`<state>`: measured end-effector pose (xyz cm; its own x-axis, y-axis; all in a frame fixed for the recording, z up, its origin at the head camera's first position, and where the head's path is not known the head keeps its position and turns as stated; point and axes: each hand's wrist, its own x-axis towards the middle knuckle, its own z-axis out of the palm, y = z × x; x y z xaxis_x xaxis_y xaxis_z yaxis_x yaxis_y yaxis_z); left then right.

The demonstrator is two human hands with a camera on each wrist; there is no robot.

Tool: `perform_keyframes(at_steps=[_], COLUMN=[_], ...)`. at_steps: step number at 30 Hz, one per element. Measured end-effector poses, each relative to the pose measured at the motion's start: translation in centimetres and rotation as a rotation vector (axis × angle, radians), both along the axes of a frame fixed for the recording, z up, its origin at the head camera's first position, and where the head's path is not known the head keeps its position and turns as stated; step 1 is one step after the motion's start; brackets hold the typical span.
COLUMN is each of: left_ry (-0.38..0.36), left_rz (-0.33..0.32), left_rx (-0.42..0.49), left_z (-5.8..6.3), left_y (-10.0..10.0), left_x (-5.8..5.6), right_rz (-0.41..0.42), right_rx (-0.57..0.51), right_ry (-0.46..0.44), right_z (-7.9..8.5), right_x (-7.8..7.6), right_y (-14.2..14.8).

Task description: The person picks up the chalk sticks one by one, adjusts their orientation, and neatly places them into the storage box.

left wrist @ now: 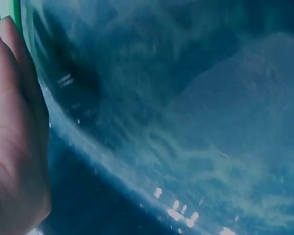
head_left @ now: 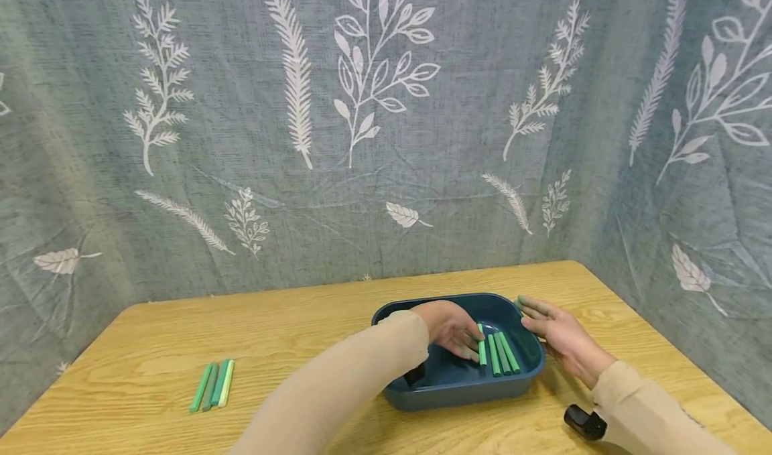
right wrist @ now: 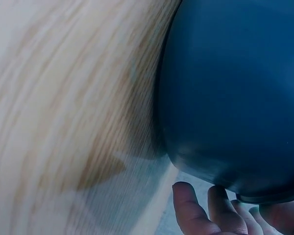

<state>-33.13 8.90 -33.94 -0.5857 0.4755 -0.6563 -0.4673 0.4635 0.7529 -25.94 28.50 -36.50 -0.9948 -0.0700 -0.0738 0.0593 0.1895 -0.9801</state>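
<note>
In the head view, my left hand (head_left: pixel 454 330) reaches down into a dark blue basin (head_left: pixel 458 396) and holds a green chalk stick (head_left: pixel 482 352) at its fingertips. The left wrist view shows the fingers (left wrist: pixel 7 63) right at the green stick (left wrist: pixel 10 12). Three more green sticks (head_left: pixel 504 353) lie side by side on the basin's bottom, just right of the held one. My right hand (head_left: pixel 563 334) is at the basin's right end, fingers extended past its far corner. In the right wrist view, its thumb (right wrist: pixel 284 215) touches the rim and its fingers (right wrist: pixel 191 213) spread beyond the wall.
Several chalk sticks (head_left: pixel 212 386) in greens and pale yellow lie together on the wooden table (head_left: pixel 289 334) at the left. Behind the table hangs a grey-green curtain (head_left: pixel 241 126) with white leaf patterns. A black device (head_left: pixel 584 423) sits by the right wrist.
</note>
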Motion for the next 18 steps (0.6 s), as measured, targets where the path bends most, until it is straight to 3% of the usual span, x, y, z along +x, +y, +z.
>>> perform_keyframes(at_steps=[9,18], left_ry=[-0.067,-0.039], left_rz=[0.064,0.031], left_rx=[0.030,0.035], left_z=[-0.21,-0.67], left_y=[0.65,0.97], left_x=[0.25,0.26], right_rz=[0.000,-0.002], right_rx=[0.005,0.008], right_ry=[0.003,0.002], right_z=[0.19,0.20], right_x=[-0.11,-0.05], right_y=[0.13,-0.02])
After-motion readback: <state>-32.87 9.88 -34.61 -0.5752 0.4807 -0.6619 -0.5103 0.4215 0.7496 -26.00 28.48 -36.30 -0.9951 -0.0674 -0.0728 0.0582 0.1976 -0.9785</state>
